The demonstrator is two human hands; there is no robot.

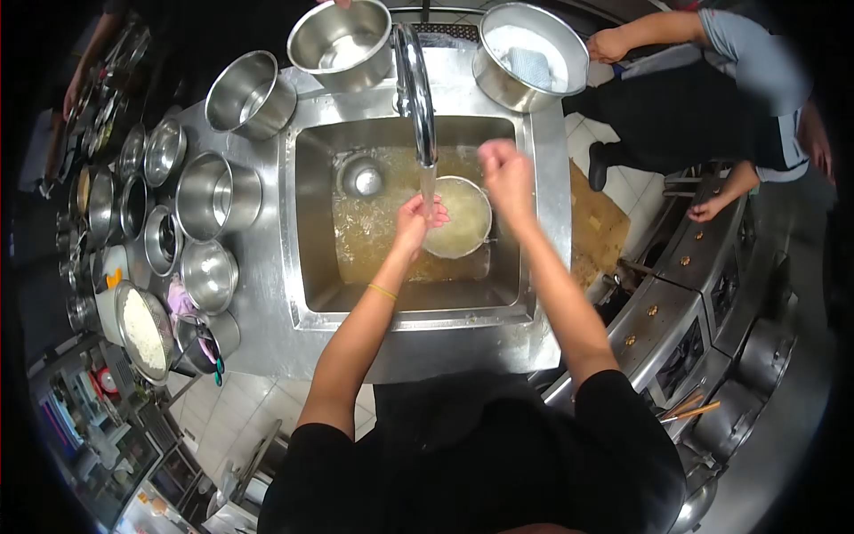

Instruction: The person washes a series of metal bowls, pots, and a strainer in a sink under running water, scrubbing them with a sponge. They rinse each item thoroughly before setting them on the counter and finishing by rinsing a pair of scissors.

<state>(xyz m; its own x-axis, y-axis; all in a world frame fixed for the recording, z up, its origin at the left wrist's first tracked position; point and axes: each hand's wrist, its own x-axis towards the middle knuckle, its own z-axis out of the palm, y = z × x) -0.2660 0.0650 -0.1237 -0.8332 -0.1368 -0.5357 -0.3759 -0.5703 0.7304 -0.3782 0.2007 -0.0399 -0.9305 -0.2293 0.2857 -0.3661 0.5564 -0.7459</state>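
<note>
My left hand (420,219) is under the faucet (418,98), palm up with its fingers apart, and a stream of water falls onto it. Beside it a round metal pot or bowl (460,230) with cloudy, pale liquid inside sits in the sink (313,222). The left fingers overlap the left part of its rim. My right hand (508,182) is raised over the right side of the sink, above and right of that vessel. Its fingers are curled closed and slightly blurred; I cannot tell whether they hold anything. Shallow yellowish water covers the sink bottom around a drain strainer (363,178).
Steel pots (218,198) and bowls (210,276) crowd the counter's left side. A pot (339,46) stands behind the faucet, another with white contents (525,89) at the back right corner. A person in a grey sleeve (761,58) stands at right, near a stove (663,311).
</note>
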